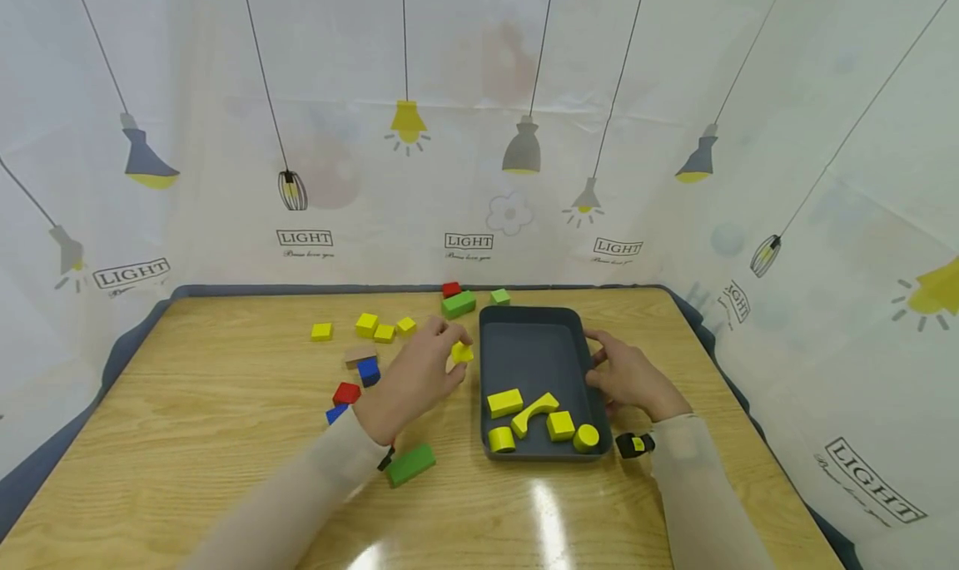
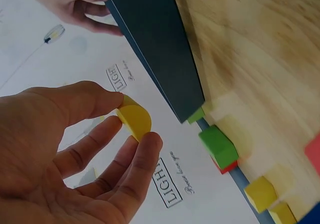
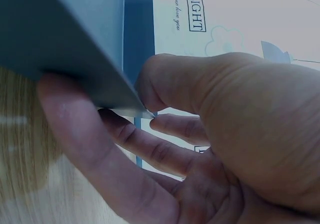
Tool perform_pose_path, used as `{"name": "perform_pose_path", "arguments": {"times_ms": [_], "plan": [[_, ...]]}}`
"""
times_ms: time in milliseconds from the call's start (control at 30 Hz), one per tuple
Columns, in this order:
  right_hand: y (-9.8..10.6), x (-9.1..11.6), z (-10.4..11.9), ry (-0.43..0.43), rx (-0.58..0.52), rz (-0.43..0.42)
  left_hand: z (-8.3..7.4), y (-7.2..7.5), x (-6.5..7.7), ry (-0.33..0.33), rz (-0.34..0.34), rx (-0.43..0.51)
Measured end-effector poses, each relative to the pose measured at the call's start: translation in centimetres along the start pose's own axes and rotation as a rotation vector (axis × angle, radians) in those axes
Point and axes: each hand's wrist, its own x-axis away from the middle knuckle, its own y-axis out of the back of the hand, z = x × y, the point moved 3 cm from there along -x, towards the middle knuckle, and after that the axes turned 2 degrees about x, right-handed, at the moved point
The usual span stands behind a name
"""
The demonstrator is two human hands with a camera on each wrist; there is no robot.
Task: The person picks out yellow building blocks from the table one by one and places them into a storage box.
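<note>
Between thumb and fingertips, my left hand point(image 1: 415, 379) pinches a small yellow half-round block point(image 2: 135, 120), held just left of the dark grey tray point(image 1: 535, 349). My right hand point(image 1: 633, 379) holds the tray's right side. In the right wrist view, its thumb point(image 3: 172, 81) is at the rim and a finger point(image 3: 85, 134) reaches along the wall's underside. Inside the tray's near end lie a yellow rectangular block point(image 1: 505, 403), a yellow arch block point(image 1: 534, 412), a yellow cube point(image 1: 560, 426) and two yellow rounded blocks, one a cylinder point(image 1: 586, 438).
Several yellow blocks point(image 1: 366, 324) lie at the back left. Nearer are a wooden block point(image 1: 360, 355), a blue block point(image 1: 369, 372) and a red block point(image 1: 346, 394). Green blocks point(image 1: 459, 304) and a red one stand behind the tray; a long green block point(image 1: 411, 466) lies in front.
</note>
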Motion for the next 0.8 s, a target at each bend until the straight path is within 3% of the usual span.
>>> {"name": "perform_pose_path", "arguments": {"times_ms": [300,500,800], "plan": [[-0.1,0.2,0.2,-0.002,-0.006,0.003,-1.7,-2.2,-1.0,-0.001,0.087,0.051],[-0.2,0.1,0.1,0.001,-0.003,0.0,-2.6,-3.3,-1.3,-0.04,0.103,0.034],[0.0,0.1,0.0,0.008,-0.01,0.002,-3.2,-4.0,-1.5,-0.047,0.119,0.021]]}}
